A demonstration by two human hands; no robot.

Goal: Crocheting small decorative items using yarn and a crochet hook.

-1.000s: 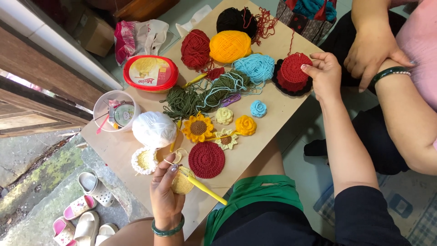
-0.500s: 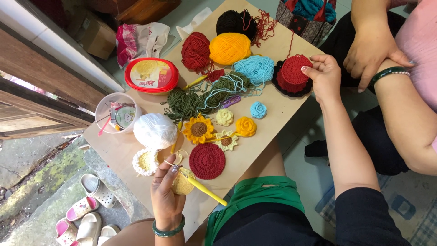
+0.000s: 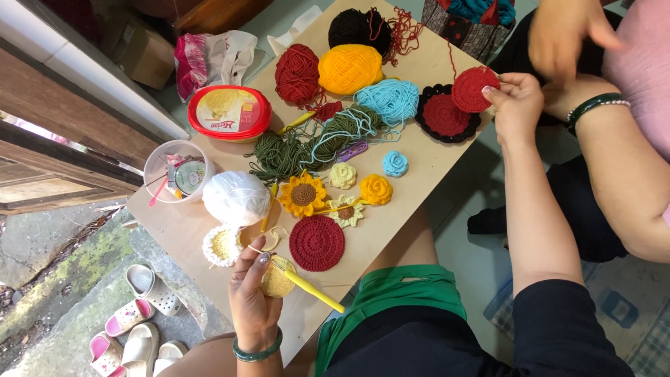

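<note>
A light wooden table (image 3: 433, 150) runs slantwise through the scene and carries the yarn and finished crochet pieces. At its far end lie the big balls: a black ball (image 3: 356, 28), a dark red ball (image 3: 296, 73), a yellow ball (image 3: 350, 68) and a pale blue skein (image 3: 388, 100), with loose green yarn (image 3: 279, 155) nearer the middle. A red-lidded tub (image 3: 229, 112) sits at the table's left edge, a clear round container (image 3: 179, 170) of small tools just nearer than it, and a white ball of yarn (image 3: 236, 198) beside that. In the middle lie a crocheted sunflower (image 3: 302, 195), a dark red round coaster (image 3: 317, 242), a yellow rose (image 3: 375, 189) and a small blue rose (image 3: 395, 163). At the right edge rests a red round with a black scalloped border (image 3: 442, 115). The person's left hand (image 3: 252, 293), at the near edge, is curled shut, pinching a small yellow crochet disc (image 3: 274, 281) and a yellow-handled crochet hook (image 3: 310, 290) that angles to the right. The person's right hand (image 3: 518, 105), far to the right, pinches a red crochet circle (image 3: 474, 89) between thumb and fingers, lifted just above the bordered round. Another person's hand (image 3: 562, 31) hovers blurred just beyond it.
</note>
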